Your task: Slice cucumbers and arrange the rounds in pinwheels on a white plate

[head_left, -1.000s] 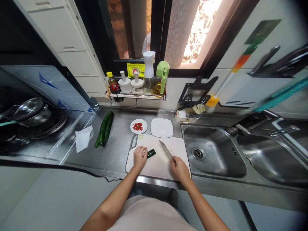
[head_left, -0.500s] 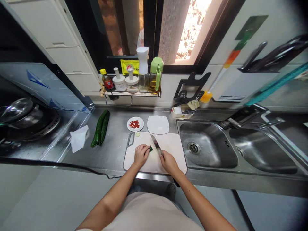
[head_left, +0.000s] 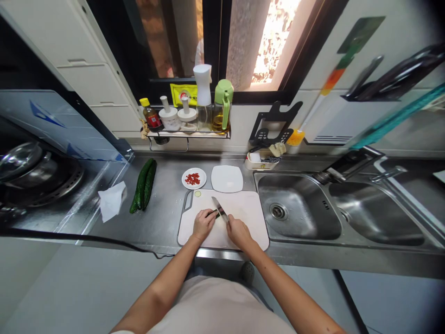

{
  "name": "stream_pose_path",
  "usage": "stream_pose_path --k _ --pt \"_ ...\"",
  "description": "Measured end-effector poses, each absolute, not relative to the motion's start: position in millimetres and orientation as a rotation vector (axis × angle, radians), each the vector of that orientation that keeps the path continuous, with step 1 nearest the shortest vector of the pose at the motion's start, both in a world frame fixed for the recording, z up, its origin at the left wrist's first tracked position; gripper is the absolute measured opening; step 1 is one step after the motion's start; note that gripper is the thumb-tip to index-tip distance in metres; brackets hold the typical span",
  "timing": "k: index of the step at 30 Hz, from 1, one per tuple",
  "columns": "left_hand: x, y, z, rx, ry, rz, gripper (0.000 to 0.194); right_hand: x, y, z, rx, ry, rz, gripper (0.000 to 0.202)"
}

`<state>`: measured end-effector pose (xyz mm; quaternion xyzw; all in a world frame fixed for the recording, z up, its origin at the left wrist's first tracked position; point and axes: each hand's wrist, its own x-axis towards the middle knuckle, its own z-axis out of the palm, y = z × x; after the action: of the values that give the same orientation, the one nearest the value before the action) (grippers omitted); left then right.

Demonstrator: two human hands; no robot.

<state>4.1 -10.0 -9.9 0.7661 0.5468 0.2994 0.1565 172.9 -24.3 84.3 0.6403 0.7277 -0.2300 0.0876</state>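
My left hand [head_left: 203, 224] is closed on a short dark green cucumber piece [head_left: 217, 214], mostly hidden by the fingers, on the white cutting board [head_left: 248, 208]. In my right hand [head_left: 239, 233] is a kitchen knife [head_left: 219, 207], its blade pointing away and to the left. The blade is at the cucumber piece, close to my left fingertips. A pale round cucumber slice [head_left: 198, 194] lies at the board's far left corner. Behind the board are a small white plate [head_left: 185, 183] with chopped red bits and a square white plate [head_left: 227, 178].
Two whole cucumbers [head_left: 140, 190] and a white paper towel [head_left: 111, 202] lie to the left, before the stove [head_left: 66, 185]. A double sink [head_left: 306, 208] adjoins the board on the right. Bottles and jars stand on a rack [head_left: 189, 134] under the window.
My right hand has brought the knife leftward, from beside the cucumber piece onto it. My left hand stays nearly in place on the piece. The view has shifted slightly.
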Motion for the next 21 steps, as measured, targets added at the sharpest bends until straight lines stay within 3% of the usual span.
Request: stream_pose_path --k 21 --pt "4.3 -8.4 -19.7 2.32 1.525 1.065 0.026 171.0 -27.0 84.6 1.862 2.17 -0.697 0.027"
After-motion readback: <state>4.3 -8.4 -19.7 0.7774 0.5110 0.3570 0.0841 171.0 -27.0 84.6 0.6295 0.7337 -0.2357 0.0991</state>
